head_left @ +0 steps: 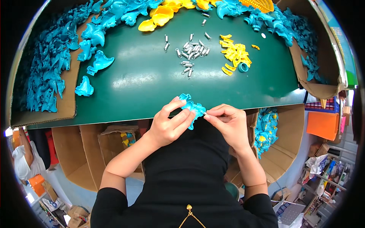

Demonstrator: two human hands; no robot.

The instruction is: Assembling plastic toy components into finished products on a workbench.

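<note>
In front of my body, at the table's near edge, a light-blue moulded plastic shell (198, 109) is held in my left hand (166, 124), its fingers closed around the left side. My right hand (230, 123) pinches a small silvery part, mostly hidden by the fingertips, against the shell's right edge. It looks like the end of a metal spring. Beyond the hands lies a loose pile of small metal springs (194, 49), several of them scattered apart. To their right is a heap of small curved yellow plastic pieces (236, 52), with a blue ring (243, 67) beside it.
Cardboard boxes of blue parts flank the green table (144, 79), one at the left (70, 89) and another at the right (300, 66). More blue shells and yellow shells (161, 16) line the far side. Below the edge, an open carton (287, 146) holds blue and yellow pieces (266, 131).
</note>
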